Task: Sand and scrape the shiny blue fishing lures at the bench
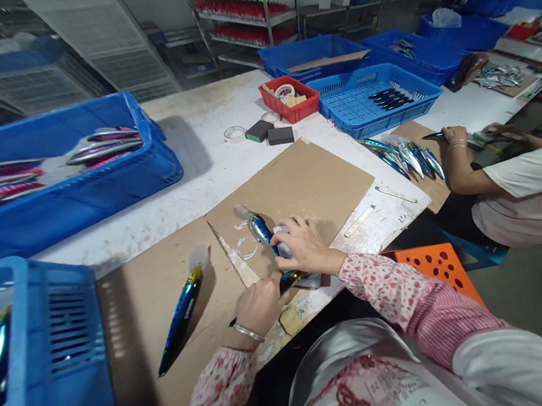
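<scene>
My left hand (pixel 260 305) is wrapped round a dark fishing lure (pixel 290 280), whose yellow-marked end sticks out toward the right; its dark tip shows behind the wrist. Just above, my right hand (pixel 302 246) has its fingers curled over a grey block (pixel 282 241). A blue and silver lure (pixel 259 228) lies on the cardboard (pixel 315 177), its lower end by my right fingertips. To the left, a black and blue lure (pixel 186 311) with a clear lip lies by itself on brown cardboard. A small yellowish block (pixel 291 320) sits at the table edge below my hands.
Blue bins (pixel 73 202) with lures stand left. Behind are a red tray (pixel 294 106) with tape rolls, dark blocks (pixel 280 135) and a blue basket (pixel 352 118) of black lures. At right, another person's hands (pixel 457 136) work beside several lures (pixel 413 158). An orange holed piece (pixel 435 267) is below.
</scene>
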Demonstrator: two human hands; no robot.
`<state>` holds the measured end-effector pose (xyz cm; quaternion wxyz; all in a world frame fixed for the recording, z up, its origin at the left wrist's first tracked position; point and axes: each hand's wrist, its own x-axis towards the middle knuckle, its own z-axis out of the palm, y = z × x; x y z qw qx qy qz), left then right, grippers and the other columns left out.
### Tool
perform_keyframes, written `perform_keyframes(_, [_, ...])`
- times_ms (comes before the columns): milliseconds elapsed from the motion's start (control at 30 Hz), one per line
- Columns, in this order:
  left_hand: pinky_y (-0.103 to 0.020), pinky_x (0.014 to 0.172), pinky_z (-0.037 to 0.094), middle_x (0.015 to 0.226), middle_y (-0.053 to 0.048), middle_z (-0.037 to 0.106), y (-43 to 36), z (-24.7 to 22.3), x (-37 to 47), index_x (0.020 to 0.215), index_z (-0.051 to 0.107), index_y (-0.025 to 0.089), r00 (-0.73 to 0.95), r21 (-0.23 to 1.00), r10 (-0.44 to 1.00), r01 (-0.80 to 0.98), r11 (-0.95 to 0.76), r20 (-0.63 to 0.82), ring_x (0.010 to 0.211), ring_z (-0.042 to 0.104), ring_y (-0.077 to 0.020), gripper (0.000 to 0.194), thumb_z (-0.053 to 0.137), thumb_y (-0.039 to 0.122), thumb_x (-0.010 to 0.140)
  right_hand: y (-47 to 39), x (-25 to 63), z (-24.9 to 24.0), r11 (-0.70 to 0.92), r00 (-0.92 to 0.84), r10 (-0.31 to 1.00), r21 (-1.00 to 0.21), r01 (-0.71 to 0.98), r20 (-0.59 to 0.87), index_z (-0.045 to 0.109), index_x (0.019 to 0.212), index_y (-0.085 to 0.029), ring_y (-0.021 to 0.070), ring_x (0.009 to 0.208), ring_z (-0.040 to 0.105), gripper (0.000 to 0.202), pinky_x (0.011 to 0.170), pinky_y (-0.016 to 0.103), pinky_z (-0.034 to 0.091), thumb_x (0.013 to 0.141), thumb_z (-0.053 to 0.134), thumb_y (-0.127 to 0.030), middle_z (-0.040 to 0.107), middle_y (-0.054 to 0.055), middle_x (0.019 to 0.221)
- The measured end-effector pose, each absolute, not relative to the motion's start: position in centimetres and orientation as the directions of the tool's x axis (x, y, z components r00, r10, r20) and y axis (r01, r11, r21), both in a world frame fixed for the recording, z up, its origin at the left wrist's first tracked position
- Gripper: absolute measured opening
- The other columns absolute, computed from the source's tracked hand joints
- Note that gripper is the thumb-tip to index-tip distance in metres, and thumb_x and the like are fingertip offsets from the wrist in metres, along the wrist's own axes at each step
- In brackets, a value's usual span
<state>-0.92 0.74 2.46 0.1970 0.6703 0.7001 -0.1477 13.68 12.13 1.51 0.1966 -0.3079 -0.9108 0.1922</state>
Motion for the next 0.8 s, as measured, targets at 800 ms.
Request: perform_keyframes(800, [-0.032, 0.076, 0.048, 0.102, -0.013, 0.072, 0.5, 2.3, -1.1, 0.118, 0.055, 0.017, -0.005, 0.122, 0.882, 0.990, 0.070, -0.471, 0.092, 0.068, -0.0259, 0.033, 0.047, 0.032, 0.089, 12.3, 15.1, 1.0, 0.675, -0.670, 0.698, -0.546, 0.497, 0.252, 0.065, 0.103, -0.023, 0.0262, 0.118, 0.040, 0.031, 0.099, 0.041, 0.035, 0.074, 0.071, -0.034, 0.051, 0.008, 0.124])
